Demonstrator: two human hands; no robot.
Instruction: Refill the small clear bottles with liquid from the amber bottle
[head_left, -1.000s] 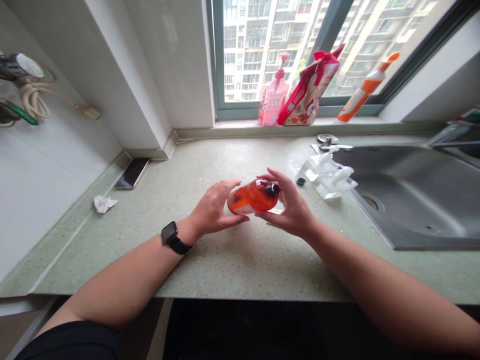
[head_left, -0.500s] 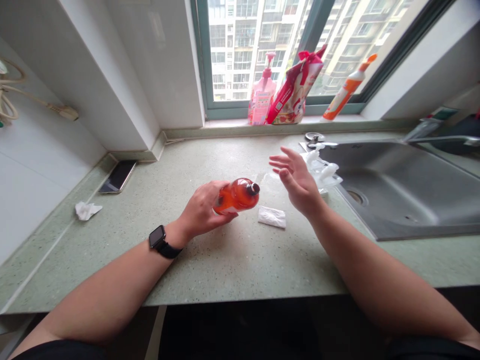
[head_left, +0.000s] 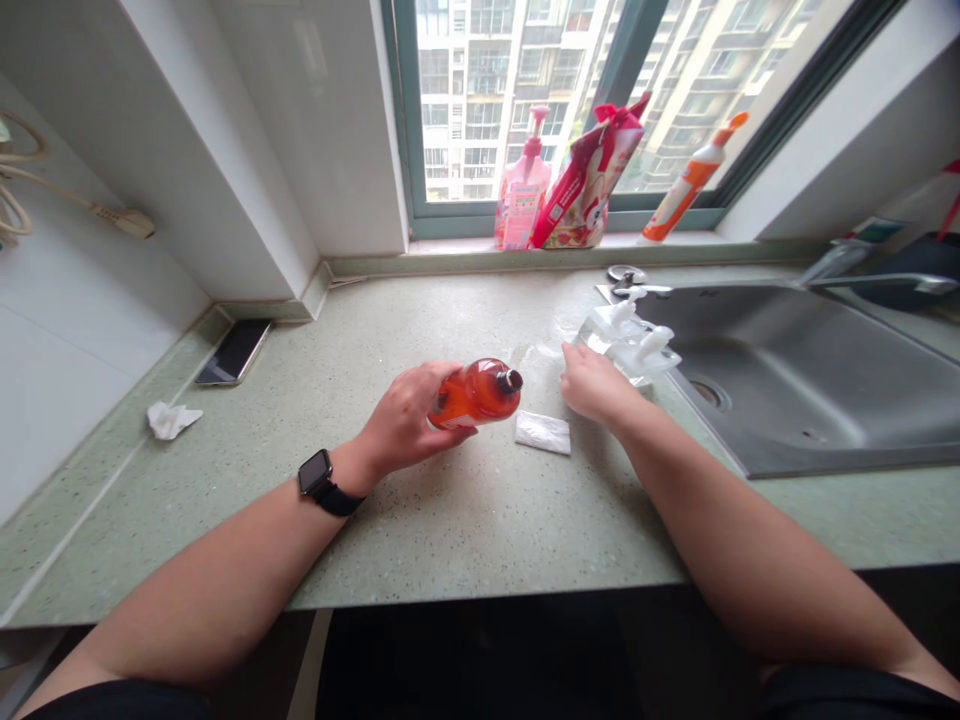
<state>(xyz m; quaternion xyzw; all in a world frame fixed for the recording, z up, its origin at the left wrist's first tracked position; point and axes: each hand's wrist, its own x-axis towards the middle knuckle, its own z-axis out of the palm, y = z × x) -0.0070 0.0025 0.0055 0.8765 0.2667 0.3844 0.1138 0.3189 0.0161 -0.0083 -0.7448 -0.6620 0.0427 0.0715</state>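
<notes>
- The amber-orange translucent plastic bottle (head_left: 476, 395) lies tilted on its side at the middle of the counter, with its dark screw cap (head_left: 510, 380) pointing to 3 o'clock. I cannot tell whether it touches the counter.
- The left hand (head_left: 401, 415) is closed around the bottle's lower body, holding it, with the cap left clear. This seems a sound hold: a full wrap keeps the bottle from rolling and leaves the neck free.
- The right hand (head_left: 592, 388) sits at 3 o'clock from the bottle, empty and palm down. Its fingers are drawn narrowly together, low over the counter, with the clear plastic tray at their tips. I cannot tell whether they touch it.
- A folded white paper tissue (head_left: 542, 432) lies at 4 o'clock, just beside the bottle.
- The clear plastic tray of white pump parts (head_left: 630, 340) stands at 2 o'clock, at the edge of the brushed steel sink (head_left: 810, 385).
- The speckled green stone counter (head_left: 480, 530) runs under everything.
- A black smartphone (head_left: 234, 352) and a crumpled white tissue (head_left: 172, 420) lie at 10 and 9 o'clock.
- A pink pump bottle (head_left: 523, 185), a red-and-white pouch (head_left: 589, 180) and an orange-and-white tube (head_left: 694, 178) stand on the windowsill at 12 to 1 o'clock.
</notes>
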